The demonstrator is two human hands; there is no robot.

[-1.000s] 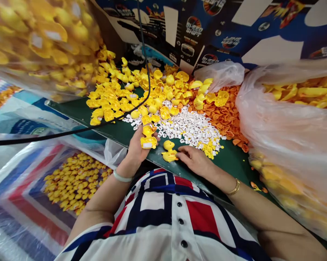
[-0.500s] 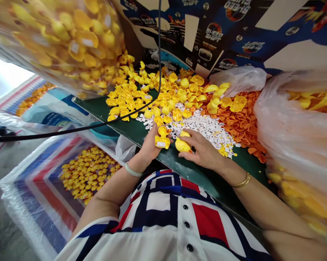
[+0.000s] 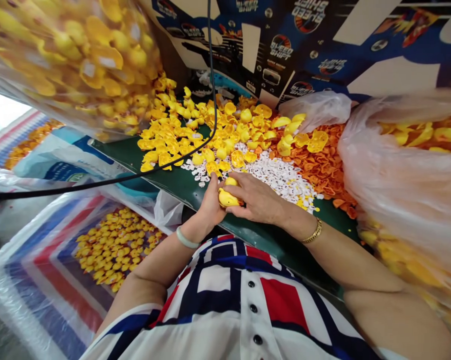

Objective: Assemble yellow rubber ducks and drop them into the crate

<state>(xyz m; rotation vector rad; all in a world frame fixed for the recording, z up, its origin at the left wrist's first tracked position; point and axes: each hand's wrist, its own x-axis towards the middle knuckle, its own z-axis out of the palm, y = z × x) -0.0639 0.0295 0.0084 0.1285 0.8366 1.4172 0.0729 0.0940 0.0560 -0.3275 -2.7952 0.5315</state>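
Note:
Both of my hands meet over the front edge of the green table [image 3: 173, 180]. My left hand [image 3: 209, 202] and my right hand [image 3: 256, 196] are closed together round a yellow duck [image 3: 227, 196], pressing its parts against each other. Just beyond my fingers lies a heap of small white pieces [image 3: 281, 179]. Behind that spreads a pile of yellow duck halves [image 3: 195, 130], and to the right a pile of orange beaks [image 3: 323, 165].
A clear bag of yellow ducks [image 3: 71, 60] hangs at the upper left, another bag [image 3: 405, 175] bulges at the right. A black cable [image 3: 135, 172] crosses in front. Finished ducks [image 3: 116, 245] lie on a striped sheet below left. Printed boxes [image 3: 323, 45] stand behind.
My right hand picked a duck half up from the table and brought it left onto the half in my left hand; both hands now press together.

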